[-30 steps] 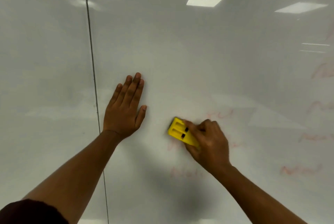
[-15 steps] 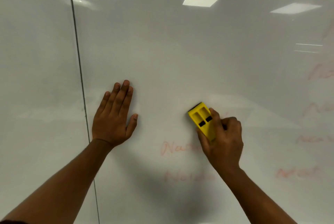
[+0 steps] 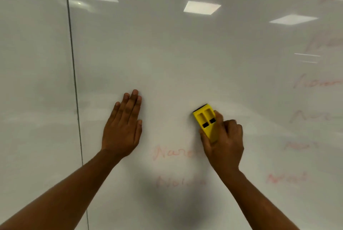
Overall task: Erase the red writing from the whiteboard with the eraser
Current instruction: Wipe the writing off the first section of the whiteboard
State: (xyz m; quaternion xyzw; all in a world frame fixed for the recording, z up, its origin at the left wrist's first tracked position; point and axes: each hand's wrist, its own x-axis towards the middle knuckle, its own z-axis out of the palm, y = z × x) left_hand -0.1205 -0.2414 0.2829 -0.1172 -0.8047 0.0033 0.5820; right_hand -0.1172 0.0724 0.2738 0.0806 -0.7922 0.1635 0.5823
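Yellow eraser (image 3: 206, 120) gripped in right hand (image 3: 223, 144), pressed to the whiteboard (image 3: 167, 53), tilted with its black felt edge up-left. Moved up and right since a second ago, off the faint red words. Left hand (image 3: 123, 127) flat and open on the board, fingers together, right of the dark seam (image 3: 74, 84). Red writing (image 3: 173, 153) now uncovered just below-left of the eraser, another smeared line beneath, more at far right.
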